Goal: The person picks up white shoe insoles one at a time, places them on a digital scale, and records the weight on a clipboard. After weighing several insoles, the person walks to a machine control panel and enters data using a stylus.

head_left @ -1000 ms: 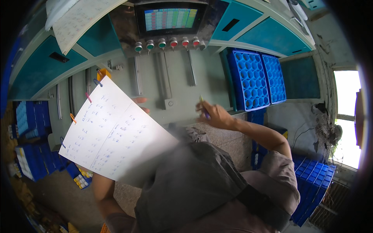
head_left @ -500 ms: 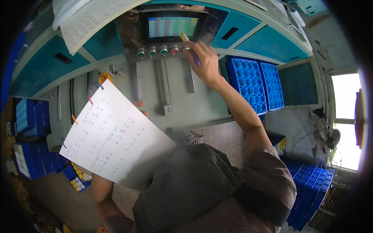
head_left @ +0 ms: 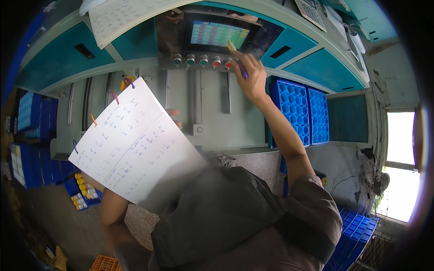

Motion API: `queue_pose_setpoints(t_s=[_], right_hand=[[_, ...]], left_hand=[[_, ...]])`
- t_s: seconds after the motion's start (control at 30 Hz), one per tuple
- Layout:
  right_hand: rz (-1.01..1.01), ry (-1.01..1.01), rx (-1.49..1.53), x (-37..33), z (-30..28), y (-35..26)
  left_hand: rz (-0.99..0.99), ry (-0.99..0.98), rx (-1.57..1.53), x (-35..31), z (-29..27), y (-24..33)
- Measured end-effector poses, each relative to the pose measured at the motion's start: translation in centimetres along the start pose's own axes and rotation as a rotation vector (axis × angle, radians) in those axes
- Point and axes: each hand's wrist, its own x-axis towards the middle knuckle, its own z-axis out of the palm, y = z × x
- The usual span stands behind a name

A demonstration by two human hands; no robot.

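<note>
Head view: upper centre, the right hand (head_left: 252,79) is pinching a pen (head_left: 232,46) at the screen (head_left: 212,34); keeping its tip light and steady helps. Centre left, the left hand (head_left: 172,112) is backing the pad (head_left: 126,140); its hidden grip cannot be told.

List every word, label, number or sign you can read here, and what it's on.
None is clear enough to quote.
Ring-bound sheets: blue handwriting, too small.
Control-panel screen: coloured table entries, too small and blurred.
Paper sheets, upper left: handwriting, too faint.
Calculator, upper right: key markings, too small.
</note>
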Motion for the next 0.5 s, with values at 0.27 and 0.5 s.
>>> queue_pose_setpoints(t_s=[0.27,0.5], right_hand=[[-0.137,0.086,0.041,2.1,0.0,-0.5],[-0.145,0.057,0.024,1.7,0.6,-0.5]], left_hand=[[-0.009,0.007,-0.014,0.1,0.1,0.0],[-0.008,0.0,-0.015,-0.4,-0.2,-0.6]])
